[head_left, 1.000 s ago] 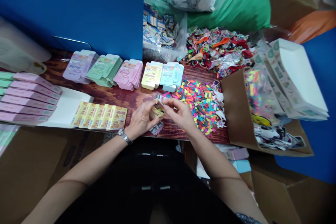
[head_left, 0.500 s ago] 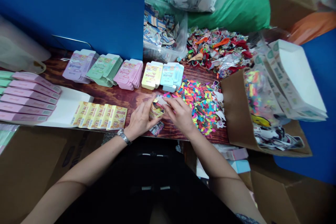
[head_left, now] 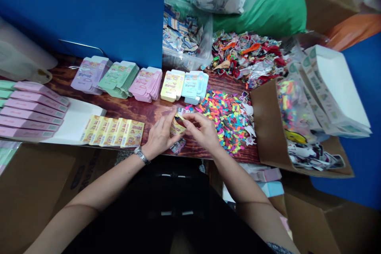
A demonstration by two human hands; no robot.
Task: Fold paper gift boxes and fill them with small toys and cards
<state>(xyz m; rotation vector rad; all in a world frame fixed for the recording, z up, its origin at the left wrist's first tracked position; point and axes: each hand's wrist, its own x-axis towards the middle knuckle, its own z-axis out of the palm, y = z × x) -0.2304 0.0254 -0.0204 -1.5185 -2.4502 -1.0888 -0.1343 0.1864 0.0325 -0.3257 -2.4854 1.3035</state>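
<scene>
My left hand (head_left: 161,134) is closed around a small yellow printed box (head_left: 176,127), held low over the table. At the box's upper end, my right hand (head_left: 205,133) pinches its flap between thumb and fingers. A dark printed packet (head_left: 178,146) lies on the table beneath the box, partly hidden by my hands. Left of my left hand stands a row of several yellow boxes (head_left: 119,131), leaning together. Close behind my right hand spreads a pile of small bright coloured pieces (head_left: 228,117).
Stacks of flat purple (head_left: 89,74), green (head_left: 117,79), pink (head_left: 146,84), yellow (head_left: 172,85) and blue cartons (head_left: 194,86) line the back. Pink boxes (head_left: 31,113) fill a white tray (head_left: 79,123) at left. A cardboard box (head_left: 269,123) borders the right; a clear bin (head_left: 187,53) stands behind.
The whitish piece that was in my right fingers at the yellow box's opening no longer shows. My right fingers now grip the box's flap. My left hand has barely moved.
</scene>
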